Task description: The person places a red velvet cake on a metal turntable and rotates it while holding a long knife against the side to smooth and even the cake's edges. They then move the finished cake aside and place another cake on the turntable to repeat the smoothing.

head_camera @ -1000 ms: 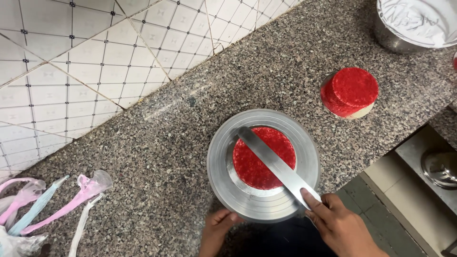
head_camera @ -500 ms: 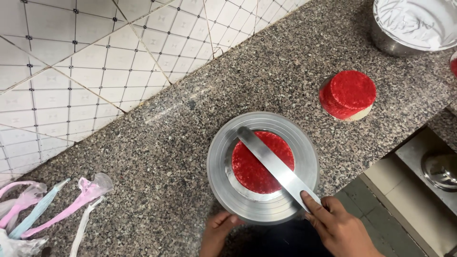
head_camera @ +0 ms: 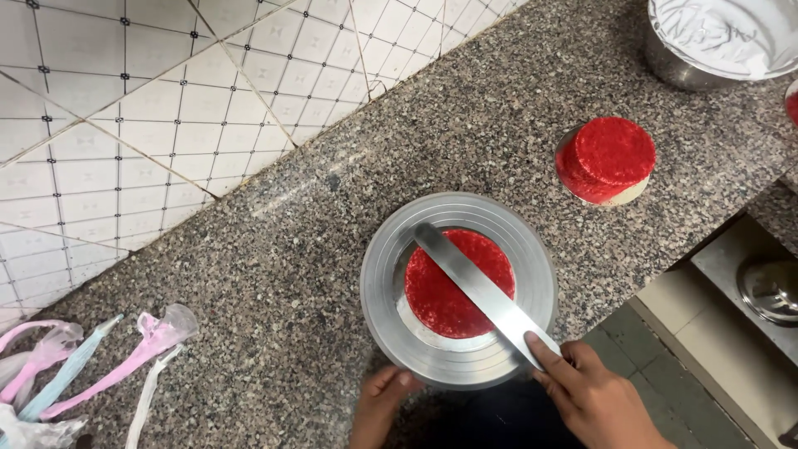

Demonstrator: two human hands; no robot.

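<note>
red cake layer [head_camera: 460, 281] sits mid-turntable [head_camera: 391, 274], long flat spatula [head_camera: 482, 291] laid across it. right hand [head_camera: 594, 391] grips the spatula's near end, fingers wrapped tight; left hand [head_camera: 384, 399] cups the turntable's near rim, fingers curled, i think, it's half hidden. looks like the layer's bare, so icing comes next. counter edge is close behind the turntable, open granite [head_camera: 291, 241] left of it.

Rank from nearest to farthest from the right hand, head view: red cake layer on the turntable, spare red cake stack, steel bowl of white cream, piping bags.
From the right hand:
1. Red cake layer on the turntable, just up-left, under the spatula blade.
2. Spare red cake stack, up and slightly right on the counter.
3. Steel bowl of white cream, top right corner.
4. Piping bags, far left edge.
</note>
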